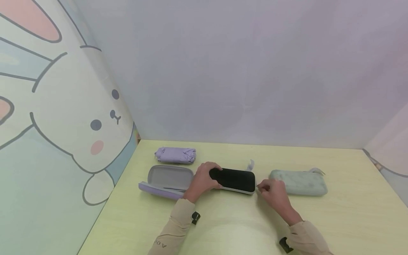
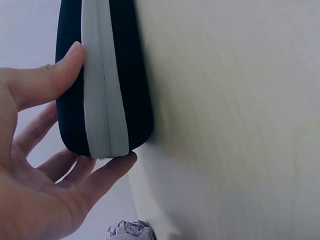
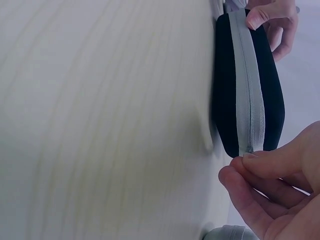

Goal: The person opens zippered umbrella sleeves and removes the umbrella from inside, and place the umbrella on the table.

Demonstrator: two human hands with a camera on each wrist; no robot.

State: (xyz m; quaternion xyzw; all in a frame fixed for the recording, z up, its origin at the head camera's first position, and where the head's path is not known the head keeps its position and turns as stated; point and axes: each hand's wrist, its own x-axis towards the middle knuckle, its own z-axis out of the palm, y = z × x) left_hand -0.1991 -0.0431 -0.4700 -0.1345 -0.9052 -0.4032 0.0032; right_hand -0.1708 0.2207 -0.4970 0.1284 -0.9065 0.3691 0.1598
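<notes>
A black zip case (image 1: 236,180) with a pale grey zipper band (image 2: 102,85) lies on the table, its zipper closed along the side facing me. My left hand (image 1: 204,179) grips the case's left end, thumb on the near side and fingers round the end. At the right end, my right hand (image 1: 275,193) pinches the small zipper pull (image 3: 249,149) between thumb and forefinger; the fingertips hide most of the pull. To the left is an open case with a grey inside (image 1: 170,177) and a purple lid (image 1: 159,191), partly behind my left hand.
Behind the open case lies a crumpled purple bundle (image 1: 176,155). A pale green pouch (image 1: 301,182) with a strap rests just beyond my right hand. A light strap (image 1: 250,165) sticks up behind the black case. The wooden table (image 1: 236,226) meets a pale backdrop (image 1: 248,71).
</notes>
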